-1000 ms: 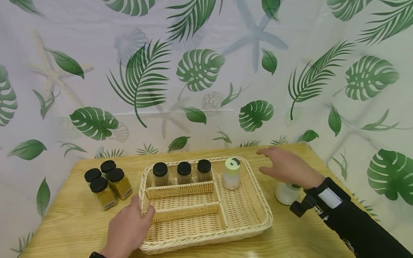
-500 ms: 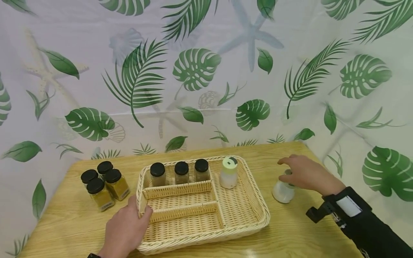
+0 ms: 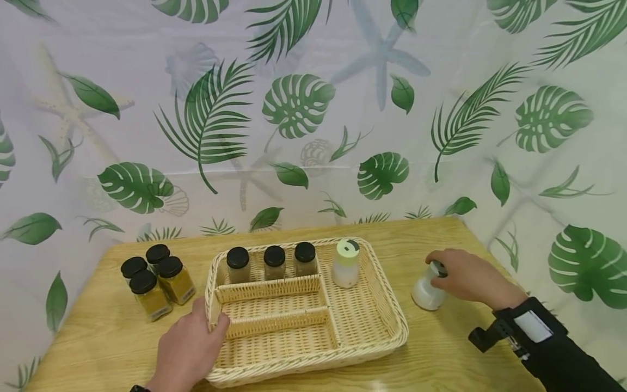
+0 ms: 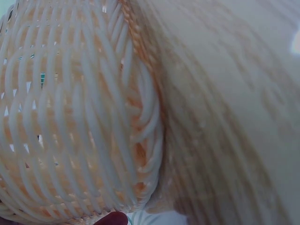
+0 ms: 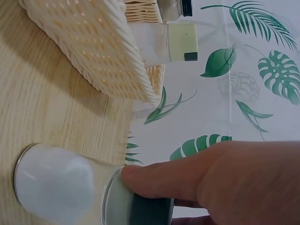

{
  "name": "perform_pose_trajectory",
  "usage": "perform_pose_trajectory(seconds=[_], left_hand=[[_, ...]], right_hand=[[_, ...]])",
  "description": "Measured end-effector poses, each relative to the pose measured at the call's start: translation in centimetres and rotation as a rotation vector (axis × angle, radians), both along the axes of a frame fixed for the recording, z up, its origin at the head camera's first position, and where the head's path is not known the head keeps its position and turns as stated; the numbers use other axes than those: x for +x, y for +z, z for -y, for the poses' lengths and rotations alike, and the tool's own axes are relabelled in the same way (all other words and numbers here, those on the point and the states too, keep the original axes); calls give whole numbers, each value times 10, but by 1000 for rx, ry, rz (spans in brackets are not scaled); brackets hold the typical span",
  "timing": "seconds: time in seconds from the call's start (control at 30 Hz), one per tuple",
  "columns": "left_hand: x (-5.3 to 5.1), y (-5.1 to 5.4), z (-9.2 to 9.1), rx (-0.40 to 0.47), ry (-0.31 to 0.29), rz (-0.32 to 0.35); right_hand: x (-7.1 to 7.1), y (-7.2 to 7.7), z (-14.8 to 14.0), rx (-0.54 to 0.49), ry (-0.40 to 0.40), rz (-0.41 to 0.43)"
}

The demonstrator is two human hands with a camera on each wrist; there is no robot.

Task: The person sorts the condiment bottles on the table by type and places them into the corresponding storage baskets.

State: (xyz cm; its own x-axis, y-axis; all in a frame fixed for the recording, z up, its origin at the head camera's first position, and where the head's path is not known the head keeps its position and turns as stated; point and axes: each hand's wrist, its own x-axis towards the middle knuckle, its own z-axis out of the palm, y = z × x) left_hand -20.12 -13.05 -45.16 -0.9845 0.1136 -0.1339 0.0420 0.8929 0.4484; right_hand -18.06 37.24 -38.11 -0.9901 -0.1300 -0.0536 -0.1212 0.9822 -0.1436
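My left hand (image 3: 188,348) grips the left rim of a wicker basket (image 3: 367,356), thumb over the inside; the left wrist view shows its woven side (image 4: 79,112) and a fingertip. Right of the basket, my right hand (image 3: 472,277) pinches the lid of a white-filled jar (image 3: 428,293) standing on the table. In the right wrist view the hand (image 5: 211,180) has a finger on the lid of that jar (image 5: 56,183). Inside the basket are a shaker with a light green lid (image 3: 346,267) and three black-lidded jars (image 3: 275,264) along the back compartment.
Several black-lidded jars with yellow contents (image 3: 153,299) stand together left of the basket on the wooden table (image 3: 88,337). A leaf-patterned cloth (image 3: 303,179) hangs behind the table. The basket's divider walls (image 3: 279,321) separate its compartments.
My right hand has moved right and down to the white-filled jar, and its fingers have closed on the lid. The left hand still grips the basket rim.
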Motion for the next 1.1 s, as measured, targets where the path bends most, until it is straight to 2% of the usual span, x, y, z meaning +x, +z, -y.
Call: perform_pose_trajectory(seconds=[0.13,0.37,0.67,0.9,1.1], left_hand=[[0,-1,0,-7,-2,-11],[1,-2,1,2,2,16],[-1,-1,0,-10,4,-37],[-3,-1,-4,7,-2,-21],[-3,-1,-1,-1,7,1]], right_hand=[[1,0,1,-13,3,-4],[3,8,7,-22,24,9],[7,42,24,6,67,-72],[12,66,42,10,96,-109],[20,74,64,0,128,-109]])
